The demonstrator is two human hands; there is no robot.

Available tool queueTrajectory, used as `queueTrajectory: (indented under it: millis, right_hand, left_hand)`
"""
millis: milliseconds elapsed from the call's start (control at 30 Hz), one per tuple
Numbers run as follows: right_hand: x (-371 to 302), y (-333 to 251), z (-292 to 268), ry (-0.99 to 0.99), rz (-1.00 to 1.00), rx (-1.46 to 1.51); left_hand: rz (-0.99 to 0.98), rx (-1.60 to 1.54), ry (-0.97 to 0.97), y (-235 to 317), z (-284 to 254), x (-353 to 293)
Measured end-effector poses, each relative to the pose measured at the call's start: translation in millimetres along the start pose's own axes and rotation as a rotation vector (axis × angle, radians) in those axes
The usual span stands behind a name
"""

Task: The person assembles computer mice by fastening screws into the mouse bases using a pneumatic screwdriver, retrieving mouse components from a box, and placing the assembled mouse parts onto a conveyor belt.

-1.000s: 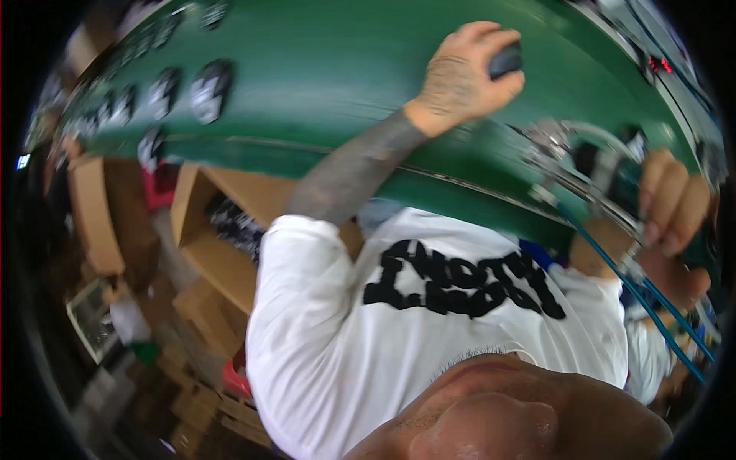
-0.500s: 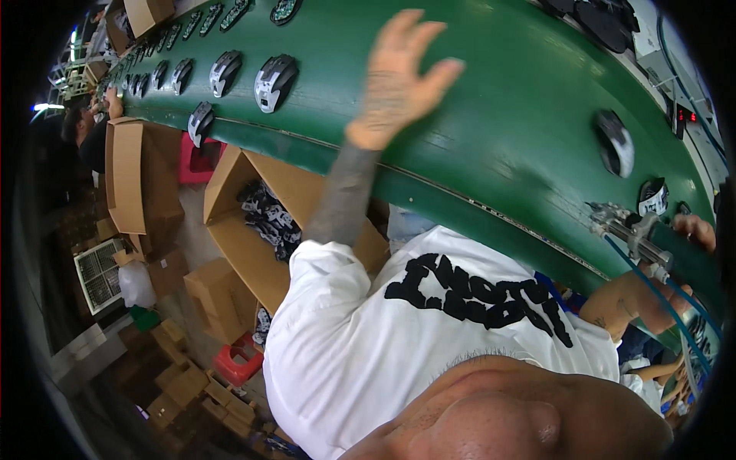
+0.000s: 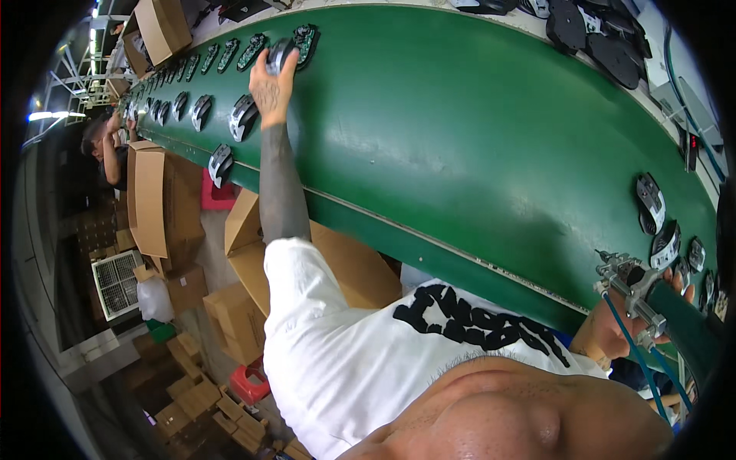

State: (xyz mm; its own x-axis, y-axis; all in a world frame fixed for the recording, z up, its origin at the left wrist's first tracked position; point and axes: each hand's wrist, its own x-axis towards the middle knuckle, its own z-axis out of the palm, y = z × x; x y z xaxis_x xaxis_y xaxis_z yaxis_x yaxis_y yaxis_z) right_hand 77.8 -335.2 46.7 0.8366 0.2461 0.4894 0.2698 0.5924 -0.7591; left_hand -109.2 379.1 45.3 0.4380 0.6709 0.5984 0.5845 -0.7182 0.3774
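Toward eleven o'clock from the middle of the view, the left hand [image 3: 271, 93] is stretched out over the green bench [image 3: 429, 138], its fingers clamped on the two sides of a black-and-pale mouse shell [image 3: 282, 54]. That shell sits just beside a dark base with a green circuit board [image 3: 307, 46], at the end of a row of similar boards [image 3: 228, 55] running away toward ten o'clock; whether the held shell touches the bench cannot be told. Nearer the bench's front edge, a line of mouse shells [image 3: 202, 113] lies at ten o'clock, and a lone shell [image 3: 221, 165] sits on the edge itself between nine and ten. At four o'clock, the right hand [image 3: 609, 328] is at a green cylinder [image 3: 682, 322] with a metal fitting [image 3: 625, 280] and blue hoses [image 3: 635, 356]; the cylinder covers much of this hand, so I cannot tell whether its fingers are closed on it. Above that, at three o'clock, two more mouse shells [image 3: 652, 203] lie close together. Flat black parts [image 3: 594, 38] are heaped near two o'clock. Cardboard boxes [image 3: 238, 322] stand at eight o'clock, and a red stool [image 3: 249, 383] at seven.
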Motion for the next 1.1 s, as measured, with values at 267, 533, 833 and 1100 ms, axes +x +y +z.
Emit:
queueTrajectory:
  millis: [267, 533, 833, 1100]
  right_hand:
    - [19, 13, 96, 0.062, 0.035, 0.171]
    - [7, 20, 88, 0.482, -0.045, -0.577]
    - [-1, -5, -9, -0.096, 0.395, 0.375]
    - [14, 14, 120, 0.083, -0.035, -0.355]
  left_hand:
    - [-0.046, 0.095, -0.240, -24, 64, 38]
    - [-0.033, 0.242, -0.385, -27, 72, 61]
    - [-0.056, -0.086, -0.637, -10, 57, 42]
    - [0.078, -0.077, -0.719, -22, 44, 46]
